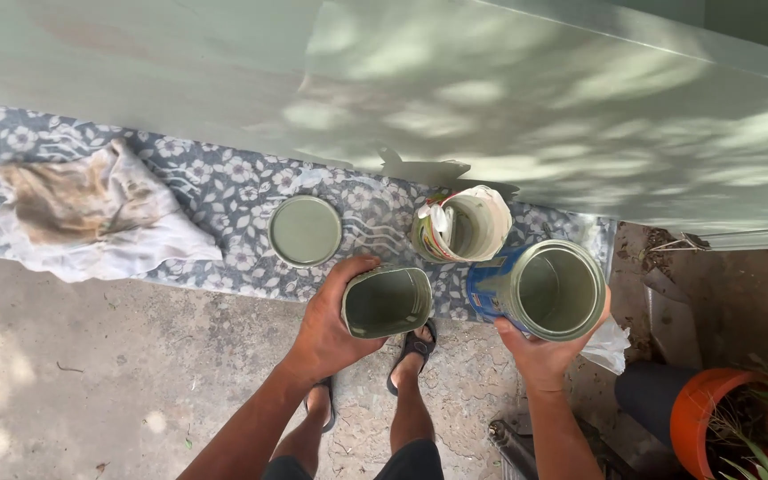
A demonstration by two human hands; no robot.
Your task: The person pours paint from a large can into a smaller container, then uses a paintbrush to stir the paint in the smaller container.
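Left hand grips a squashed cup, right hand a tilted paint can — both held over the floor, both nearly empty; lid off, wall already green.

A stained rag and an orange pot sit well apart.

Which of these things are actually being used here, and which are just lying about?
In use:
left hand holding squashed green-coated tub
right hand holding blue paint tin

Lying about:
round green lid
paper-wrapped cup
stained white rag
orange plant pot
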